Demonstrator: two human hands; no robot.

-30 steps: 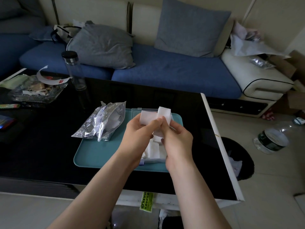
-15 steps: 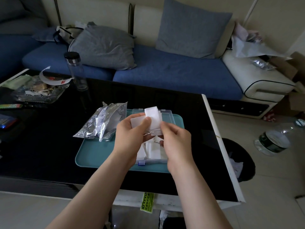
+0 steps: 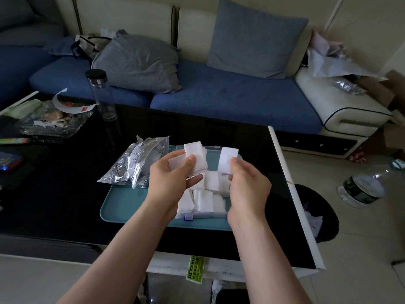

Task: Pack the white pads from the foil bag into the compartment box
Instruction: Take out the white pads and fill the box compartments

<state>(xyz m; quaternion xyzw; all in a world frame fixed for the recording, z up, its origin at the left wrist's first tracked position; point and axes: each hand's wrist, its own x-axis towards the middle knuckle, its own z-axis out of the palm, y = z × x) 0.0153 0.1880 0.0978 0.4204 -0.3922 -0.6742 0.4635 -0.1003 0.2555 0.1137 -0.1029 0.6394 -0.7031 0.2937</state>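
Left hand [image 3: 173, 178] grips a small stack of white pads [image 3: 192, 157], thumb clamped on top; right hand [image 3: 247, 185] pinches a single pad [image 3: 226, 159] between thumb and fingers, both just above the compartment box [image 3: 206, 215]. The box already holds plenty of pads, though its dividers are hidden. The foil bag [image 3: 135, 163] lies crumpled just left of the box, contents unseen. Packing looks well advanced, and the pads in hand are yet to go in.
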